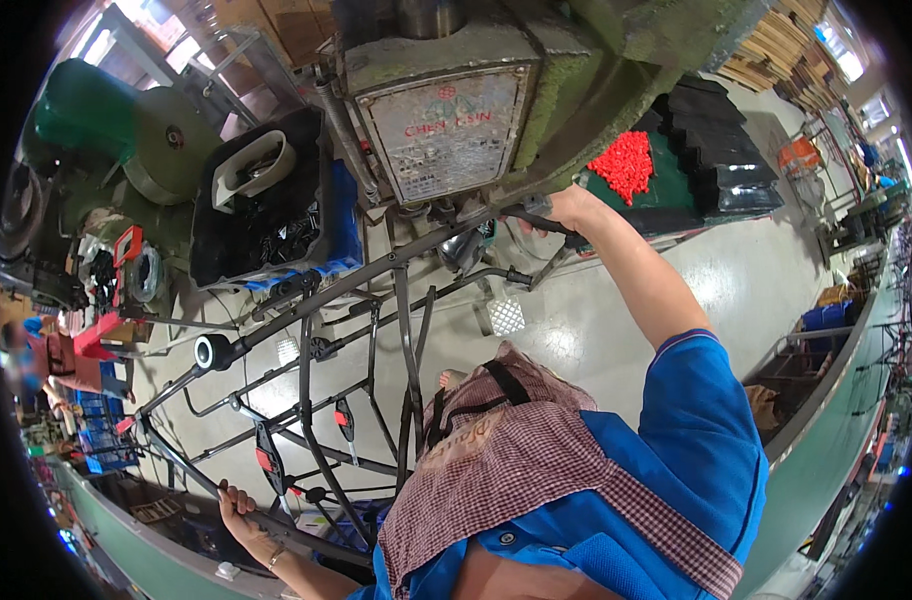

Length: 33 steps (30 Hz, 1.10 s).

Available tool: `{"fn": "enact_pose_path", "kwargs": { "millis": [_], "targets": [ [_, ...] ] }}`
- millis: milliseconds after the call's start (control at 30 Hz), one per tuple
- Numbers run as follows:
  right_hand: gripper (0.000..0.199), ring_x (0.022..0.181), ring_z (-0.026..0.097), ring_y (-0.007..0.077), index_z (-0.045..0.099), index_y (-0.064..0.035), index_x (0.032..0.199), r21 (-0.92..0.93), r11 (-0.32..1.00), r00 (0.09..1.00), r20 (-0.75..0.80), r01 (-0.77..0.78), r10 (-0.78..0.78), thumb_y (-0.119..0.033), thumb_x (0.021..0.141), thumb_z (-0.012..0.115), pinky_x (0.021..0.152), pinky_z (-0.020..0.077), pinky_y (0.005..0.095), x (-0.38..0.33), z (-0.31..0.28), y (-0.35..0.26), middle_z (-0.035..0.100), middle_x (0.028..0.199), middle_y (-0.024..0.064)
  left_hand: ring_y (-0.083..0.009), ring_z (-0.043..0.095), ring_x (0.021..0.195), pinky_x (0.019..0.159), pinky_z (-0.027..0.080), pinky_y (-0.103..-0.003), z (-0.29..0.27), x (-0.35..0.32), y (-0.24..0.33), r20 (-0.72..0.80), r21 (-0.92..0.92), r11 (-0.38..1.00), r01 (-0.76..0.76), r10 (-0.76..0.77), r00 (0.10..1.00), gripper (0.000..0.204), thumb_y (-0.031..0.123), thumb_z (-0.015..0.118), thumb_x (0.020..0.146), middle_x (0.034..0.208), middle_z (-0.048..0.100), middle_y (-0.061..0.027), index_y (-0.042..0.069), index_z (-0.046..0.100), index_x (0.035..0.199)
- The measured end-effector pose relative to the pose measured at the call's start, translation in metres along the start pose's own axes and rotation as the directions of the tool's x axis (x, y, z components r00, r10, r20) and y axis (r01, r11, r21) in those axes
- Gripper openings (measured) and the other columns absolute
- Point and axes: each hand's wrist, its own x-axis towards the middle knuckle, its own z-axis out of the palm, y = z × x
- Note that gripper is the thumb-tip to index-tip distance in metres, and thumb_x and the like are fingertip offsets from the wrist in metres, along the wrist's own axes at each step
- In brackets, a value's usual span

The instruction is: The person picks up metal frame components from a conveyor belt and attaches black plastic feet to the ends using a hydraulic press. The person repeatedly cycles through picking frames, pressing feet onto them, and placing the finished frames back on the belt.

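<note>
While the left hand (238, 507) grips the black tube frame (316, 400) (low rail), the right hand (568, 208) clenches a machine lever (536, 222).

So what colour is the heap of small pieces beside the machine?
Bright red small pieces, clearest in the head view.

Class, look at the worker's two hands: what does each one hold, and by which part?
Left hand grips the black tubular frame by its lower tube; right hand grips a dark handle beneath the green machine.
</note>
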Motion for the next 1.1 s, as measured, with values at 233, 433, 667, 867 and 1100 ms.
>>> {"fn": "enact_pose_path", "kwargs": {
  "millis": [233,433,667,867,1100],
  "targets": [
    [0.019,0.048,0.054,0.0101,0.064,-0.0076,0.105,0.004,1.0,0.998,0.062,-0.023,0.022,-0.017,0.09,0.057,0.036,0.0416,0.0253,0.0,0.0,-0.007,0.065,0.079,0.0054,-0.0041,0.037,0.054,0.047,0.037,-0.018,-0.002,-0.001,0.004,0.012,-0.007,1.0,0.013,-0.013,1.0,0.02,0.018,0.054,0.1,0.073,0.043,0.0025,0.0,0.051,0.109],
    [0.016,0.052,0.058,0.0109,0.067,-0.0047,0.1,-0.036,0.999,0.996,0.091,0.012,-0.009,-0.012,0.089,0.058,0.038,0.0447,0.0238,0.012,-0.005,0.003,0.068,0.08,0.0066,-0.004,0.035,0.053,0.047,0.035,-0.018,0.001,-0.024,-0.001,-0.013,-0.059,0.998,0.008,-0.009,1.0,0.02,0.021,0.052,0.101,0.072,0.042,0.0029,0.002,0.051,0.106],
    [0.017,0.053,0.059,0.0143,0.06,-0.0047,0.103,0.028,0.999,0.992,0.121,0.039,-0.043,-0.014,0.094,0.049,0.038,0.0443,0.0283,0.019,-0.018,0.007,0.065,0.079,0.0064,-0.0049,0.033,0.052,0.048,0.034,-0.02,-0.008,-0.062,-0.02,0.016,-0.11,0.994,-0.015,0.017,1.0,0.02,0.022,0.051,0.102,0.069,0.039,0.0032,0.002,0.053,0.1],
    [0.019,0.05,0.059,0.013,0.063,-0.0013,0.101,-0.081,0.983,0.981,0.117,0.163,-0.153,-0.013,0.094,0.05,0.038,0.047,0.0272,0.04,-0.026,0.02,0.065,0.072,0.007,-0.0059,0.034,0.052,0.048,0.033,-0.02,-0.001,-0.122,-0.044,-0.08,-0.209,0.977,-0.05,0.034,0.996,0.019,0.019,0.05,0.102,0.072,0.044,0.0012,0.001,0.054,0.105],
    [0.016,0.047,0.056,0.0111,0.065,-0.0052,0.083,-0.12,0.937,0.92,0.267,0.328,-0.287,-0.015,0.089,0.054,0.042,0.0442,0.0262,0.075,-0.039,0.03,0.065,0.065,0.0032,-0.005,0.033,0.054,0.049,0.03,-0.021,-0.015,-0.172,-0.074,-0.12,-0.204,0.976,-0.072,0.048,0.992,0.022,0.024,0.052,0.101,0.075,0.043,0.0033,0.004,0.052,0.11]
  ]
}}
